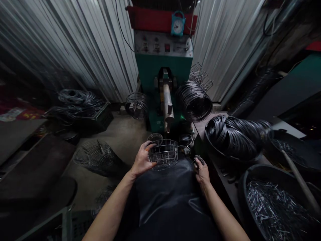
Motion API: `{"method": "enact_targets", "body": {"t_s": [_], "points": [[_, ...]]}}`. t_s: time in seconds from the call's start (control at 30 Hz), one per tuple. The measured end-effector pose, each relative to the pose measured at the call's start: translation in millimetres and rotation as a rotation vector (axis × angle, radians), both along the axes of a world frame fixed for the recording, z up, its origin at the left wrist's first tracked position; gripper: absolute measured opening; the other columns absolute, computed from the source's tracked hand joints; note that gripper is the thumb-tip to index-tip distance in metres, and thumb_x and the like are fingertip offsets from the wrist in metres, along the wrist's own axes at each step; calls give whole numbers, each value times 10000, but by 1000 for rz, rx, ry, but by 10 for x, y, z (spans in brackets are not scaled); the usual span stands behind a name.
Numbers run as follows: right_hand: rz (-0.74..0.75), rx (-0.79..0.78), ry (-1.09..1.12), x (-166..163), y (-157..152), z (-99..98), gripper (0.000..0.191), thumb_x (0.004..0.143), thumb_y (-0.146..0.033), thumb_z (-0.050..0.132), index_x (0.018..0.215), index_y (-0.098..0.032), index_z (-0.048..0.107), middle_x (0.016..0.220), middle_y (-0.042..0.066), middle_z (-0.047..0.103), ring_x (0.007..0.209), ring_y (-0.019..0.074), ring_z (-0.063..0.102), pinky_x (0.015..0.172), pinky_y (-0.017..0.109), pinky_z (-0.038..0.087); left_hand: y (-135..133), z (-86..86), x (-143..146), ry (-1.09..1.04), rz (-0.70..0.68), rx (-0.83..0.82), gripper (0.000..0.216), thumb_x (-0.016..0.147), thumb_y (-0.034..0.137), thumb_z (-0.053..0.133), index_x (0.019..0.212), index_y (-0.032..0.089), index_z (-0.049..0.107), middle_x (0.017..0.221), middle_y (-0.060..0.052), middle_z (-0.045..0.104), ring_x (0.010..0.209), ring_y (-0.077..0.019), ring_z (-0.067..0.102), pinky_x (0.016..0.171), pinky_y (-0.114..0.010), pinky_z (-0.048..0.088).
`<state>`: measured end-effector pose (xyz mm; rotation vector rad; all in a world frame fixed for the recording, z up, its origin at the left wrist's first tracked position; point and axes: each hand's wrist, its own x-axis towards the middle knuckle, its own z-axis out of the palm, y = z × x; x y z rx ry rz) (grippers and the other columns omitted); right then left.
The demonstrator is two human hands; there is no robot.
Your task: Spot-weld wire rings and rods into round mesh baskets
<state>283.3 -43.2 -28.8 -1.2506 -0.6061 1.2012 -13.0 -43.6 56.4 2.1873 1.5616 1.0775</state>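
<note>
My left hand (145,158) grips the left side of a round wire basket (166,153), its thumb and fingers on the rim and lower edge. The basket is held above a dark apron (170,190) over my lap. To the right, my right hand (201,168) is closed, fingertips drawn together; whatever they hold, if anything, is too dark and small to name. Just beyond the basket, the green welding machine (164,63) reaches toward me with a metal arm and electrode (168,107).
Wire ring bundles hang left (137,105) and right (195,101) of the machine. On the right stand a basin of wire rings (229,135) and a tub of short metal pins (271,204). A wire stack (96,155) is on the left floor. A blue clock (178,25) sits above.
</note>
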Motion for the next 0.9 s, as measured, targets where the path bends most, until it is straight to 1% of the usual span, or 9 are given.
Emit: {"method": "enact_targets", "body": {"t_s": [0.1,0.17,0.27,0.37,0.5,0.57,0.63,0.77,0.9], "points": [[13,67,-311,-3,-47,-171,313,624,-392,713,833,-161,683,774,41,691,665,151,615,575,248,489,-3,0,4,-15,14,-5,628,590,264,733,1160,169,488,1243,-123,444,1180,-281,454,997,-447,411],[115,114,-483,-16,-74,-308,287,647,-404,680,797,-159,698,804,74,712,764,205,644,698,318,510,-4,-2,15,-15,18,-1,633,588,260,731,1165,174,485,1239,-118,447,1177,-279,457,997,-447,411],[281,219,-698,-26,-65,-377,240,691,-385,630,762,-169,707,790,87,716,759,226,662,709,342,517,3,-4,32,7,30,11,652,563,225,726,1167,166,488,1239,-123,443,1171,-286,458,993,-450,414],[416,380,-892,-27,-20,-117,197,770,-325,570,787,-183,705,773,75,703,725,201,665,671,306,518,14,3,51,64,40,24,670,540,200,720,1169,167,493,1245,-123,437,1171,-298,450,992,-456,410],[609,581,-1282,-133,50,603,190,820,-205,547,963,-216,672,872,60,695,795,165,652,714,242,480,30,47,117,167,24,30,675,515,190,725,1155,168,510,1252,-132,440,1178,-323,436,993,-478,394],[697,594,-1512,-263,99,929,217,800,-146,552,985,-206,648,866,63,695,798,171,646,693,234,455,31,81,173,200,19,35,669,513,197,728,1147,169,518,1252,-140,450,1174,-333,440,990,-492,386],[768,556,-1670,-418,151,1138,232,783,-103,533,981,-185,622,836,70,694,772,184,642,648,238,429,22,113,231,217,16,39,664,517,199,727,1147,170,519,1256,-147,455,1177,-338,440,987,-497,383],[809,483,-1725,-668,214,1212,269,725,-56,518,955,-181,580,791,72,691,697,192,629,573,241,371,-14,144,293,218,9,46,663,525,206,730,1152,175,519,1267,-156,461,1184,-344,437,976,-497,389],[597,417,-1479,-799,179,1053,147,714,-128,554,825,-225,556,701,10,662,620,165,601,540,222,332,-37,133,309,214,25,37,671,515,208,746,1147,184,520,1264,-154,468,1185,-349,438,979,-507,379]]}}
